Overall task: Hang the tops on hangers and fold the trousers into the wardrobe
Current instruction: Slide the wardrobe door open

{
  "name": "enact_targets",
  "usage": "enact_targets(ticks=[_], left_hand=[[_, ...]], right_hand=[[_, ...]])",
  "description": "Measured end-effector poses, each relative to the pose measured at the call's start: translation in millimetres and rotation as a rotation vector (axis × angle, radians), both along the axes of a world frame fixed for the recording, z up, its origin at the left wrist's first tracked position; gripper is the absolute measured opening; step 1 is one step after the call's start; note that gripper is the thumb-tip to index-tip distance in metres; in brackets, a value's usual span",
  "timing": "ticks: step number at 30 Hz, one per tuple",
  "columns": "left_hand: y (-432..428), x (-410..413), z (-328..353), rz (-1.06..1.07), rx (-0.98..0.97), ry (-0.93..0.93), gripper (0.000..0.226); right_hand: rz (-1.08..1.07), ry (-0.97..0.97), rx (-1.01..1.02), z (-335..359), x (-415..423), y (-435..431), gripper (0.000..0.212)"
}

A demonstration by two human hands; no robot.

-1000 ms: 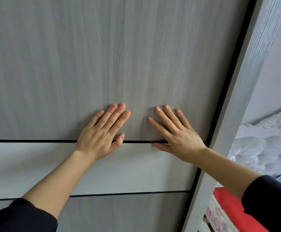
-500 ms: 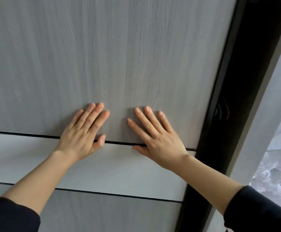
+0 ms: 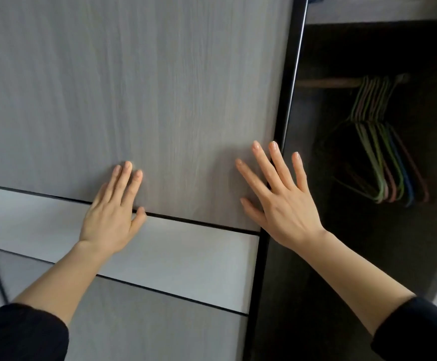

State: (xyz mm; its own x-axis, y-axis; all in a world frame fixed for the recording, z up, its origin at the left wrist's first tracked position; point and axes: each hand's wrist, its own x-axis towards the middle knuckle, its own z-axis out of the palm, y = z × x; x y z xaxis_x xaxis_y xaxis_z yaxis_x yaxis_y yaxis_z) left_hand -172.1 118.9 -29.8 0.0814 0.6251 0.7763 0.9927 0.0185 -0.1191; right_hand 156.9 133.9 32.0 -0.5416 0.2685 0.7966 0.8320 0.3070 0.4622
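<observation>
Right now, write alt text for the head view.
The left hand and right hand spread open against a grey wardrobe door, the right at its edge. Beside it, the dark open interior holds bare coloured hangers on a rail.

Two hands (image 3: 109, 222), one wardrobe door (image 3: 160, 100), one rail (image 3: 329, 83), several hangers (image 3: 384, 157) (too bunched to count).

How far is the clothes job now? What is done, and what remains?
Done: the door is open, showing empty hangers on the rail. In hand: the left hand lies flat on the door; the right hand is spread at its edge. Left: nearly everything. No garment is in view, and none hangs on a hanger.
</observation>
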Motion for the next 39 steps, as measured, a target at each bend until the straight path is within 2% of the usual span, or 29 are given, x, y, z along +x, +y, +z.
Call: enact_targets(ticks=[4, 7, 13, 17, 19, 23, 26, 33, 39], left_hand=[[1, -35, 0, 0.032, -0.038, -0.119, 0.076], [6, -64, -4, 0.005, -0.029, -0.232, 0.073], [11, -114, -12, -0.115, -0.068, -0.498, 0.095], [2, -110, -45, -0.265, -0.146, -0.381, 0.085], [3, -102, -62, -0.289, -0.213, -0.392, 0.083], [14, -121, -66, -0.191, -0.271, -0.52, 0.097], [16, -155, -65, -0.159, -0.316, -0.514, 0.101], [22, -221, -64, -0.118, -0.373, -0.502, 0.117], [26, -271, -60, 0.006, -0.396, -0.445, 0.122]], right_hand=[[0.005, -0.076, -0.019, -4, -45, 16, 0.064], [0.089, -0.027, 0.014, -6, -89, 26, 0.062], [0.187, 0.021, 0.038, -11, -170, 38, 0.059], [0.206, -0.003, 0.041, -11, -218, 44, 0.055], [0.218, -0.03, 0.046, -10, -239, 46, 0.052], [0.276, -0.101, 0.025, -9, -272, 47, 0.053], [0.419, -0.078, -0.035, -5, -290, 50, 0.054], [0.477, -0.076, -0.066, -7, -354, 66, 0.044], [0.585, -0.085, -0.153, 1, -401, 66, 0.047]])
